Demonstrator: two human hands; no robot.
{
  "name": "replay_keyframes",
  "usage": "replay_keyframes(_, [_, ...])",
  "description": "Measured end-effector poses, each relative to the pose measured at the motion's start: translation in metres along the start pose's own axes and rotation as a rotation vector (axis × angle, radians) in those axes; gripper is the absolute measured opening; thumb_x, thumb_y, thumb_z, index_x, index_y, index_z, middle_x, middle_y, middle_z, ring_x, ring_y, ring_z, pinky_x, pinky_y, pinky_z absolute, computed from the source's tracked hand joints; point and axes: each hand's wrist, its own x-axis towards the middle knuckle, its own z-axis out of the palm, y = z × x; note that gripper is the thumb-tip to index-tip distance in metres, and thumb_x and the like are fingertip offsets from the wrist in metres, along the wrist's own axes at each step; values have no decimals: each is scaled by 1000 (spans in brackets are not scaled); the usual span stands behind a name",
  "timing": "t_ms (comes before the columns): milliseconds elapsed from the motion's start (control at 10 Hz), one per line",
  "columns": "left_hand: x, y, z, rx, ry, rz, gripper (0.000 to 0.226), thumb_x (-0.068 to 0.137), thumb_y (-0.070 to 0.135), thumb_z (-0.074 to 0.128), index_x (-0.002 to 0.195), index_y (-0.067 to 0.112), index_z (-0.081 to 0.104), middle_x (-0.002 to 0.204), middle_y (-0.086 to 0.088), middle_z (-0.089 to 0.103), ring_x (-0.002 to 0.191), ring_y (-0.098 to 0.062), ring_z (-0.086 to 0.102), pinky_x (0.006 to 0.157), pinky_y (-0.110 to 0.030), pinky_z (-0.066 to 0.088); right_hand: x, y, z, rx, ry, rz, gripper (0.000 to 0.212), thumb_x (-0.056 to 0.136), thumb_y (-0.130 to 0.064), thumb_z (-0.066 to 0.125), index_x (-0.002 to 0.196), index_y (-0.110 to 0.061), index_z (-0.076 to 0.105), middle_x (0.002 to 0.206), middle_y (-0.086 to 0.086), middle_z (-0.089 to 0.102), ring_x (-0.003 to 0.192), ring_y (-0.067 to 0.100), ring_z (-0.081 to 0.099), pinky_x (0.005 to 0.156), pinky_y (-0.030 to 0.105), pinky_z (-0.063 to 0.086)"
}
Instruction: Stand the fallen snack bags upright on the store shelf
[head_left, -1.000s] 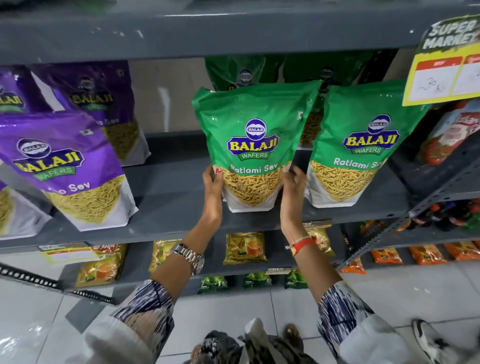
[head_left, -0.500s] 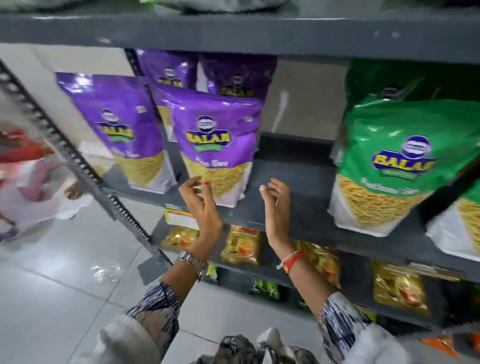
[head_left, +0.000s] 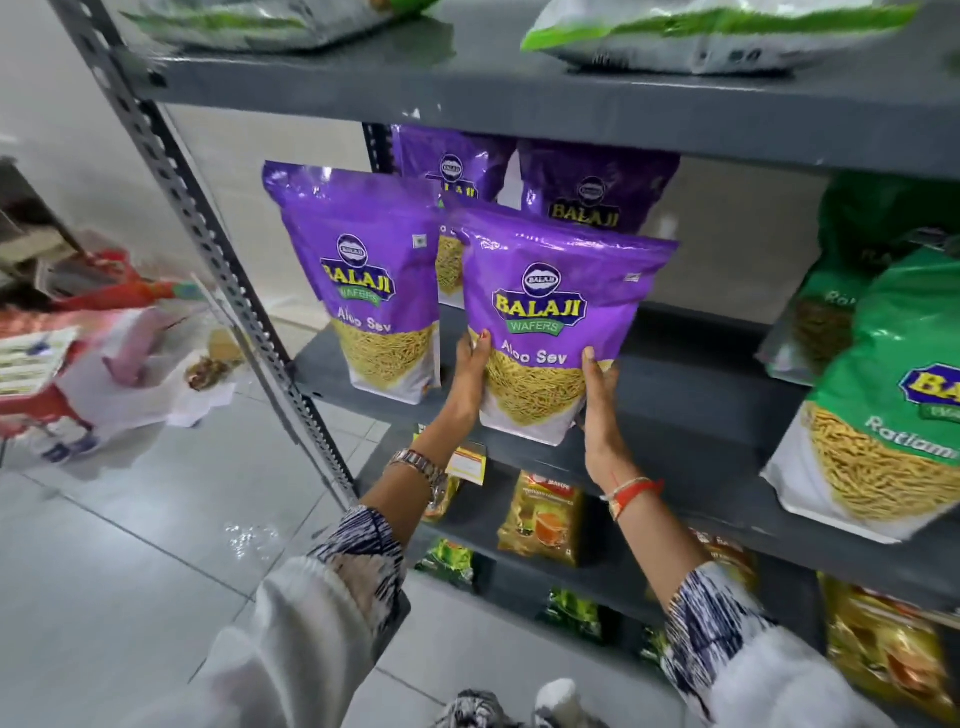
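Purple glossy Aloo Sev snack bag (head_left: 545, 322) stands at the front edge of the grey metal shelf (head_left: 691, 447). Left hand (head_left: 467, 384) and right hand (head_left: 597, 410) clasp its lower sides, probably to steady its base so it stays upright.

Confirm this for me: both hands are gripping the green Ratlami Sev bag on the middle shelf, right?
Not quite. The head view shows the left hand and right hand gripping the purple Aloo Sev bag, not a green one, on the middle shelf.
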Motion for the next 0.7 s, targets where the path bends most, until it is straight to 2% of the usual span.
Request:
replay_keyframes(100, [-7,9,-3,7,-13,-1,126,45,76,67,139,5,23,130,-15,48,110,-23,54,101,-44,44,0,1,7,15,3,4,28,92,-38,47,114,-21,41,97,-8,65,72,-8,67,58,12,53])
replay_keyframes(200, [-17,26,-4,31,-42,-26,97,67,63,60,138,6,25,125,-12,51,100,-12,56,101,-42,45,2,3,10,3,10,15,32,91,-41,48,114,-21,41,98,-8,64,74,-8,67,59,12,53])
replay_keyframes(300, [-15,27,-2,29,-42,-55,51,95,33,36,139,10,23,132,-12,47,104,-16,53,101,-39,41,2,3,11,16,6,49,33,95,-37,42,121,-18,39,98,-9,63,74,-9,67,58,11,53])
replay_keyframes(400, [-15,25,-2,35,-18,-41,51,94,34,35,139,11,23,130,-10,48,110,-19,51,92,-32,44,0,2,9,6,11,49,31,95,-36,42,121,-20,38,97,-10,62,74,-8,67,59,11,53])
replay_keyframes(500, [-23,26,-3,98,10,-38,61,91,41,37,142,13,20,141,-11,42,125,-24,47,96,-29,43,-5,-1,9,-9,41,42,32,95,-36,42,122,-21,38,97,-11,60,75,-6,66,58,10,52])
replay_keyframes(600, [-32,21,-6,191,71,75,55,97,32,30,146,16,11,155,-7,22,140,-19,26,102,-19,30,-13,1,8,-26,76,15,40,95,-33,42,130,-14,36,99,-12,59,78,-9,64,59,6,49])
replay_keyframes(700, [-47,21,-3,267,135,200,58,97,32,31,147,16,8,158,-1,11,140,-6,14,104,-4,23,-21,0,5,-48,124,-31,49,91,-42,49,132,-18,37,120,0,58,93,-9,62,67,6,49])
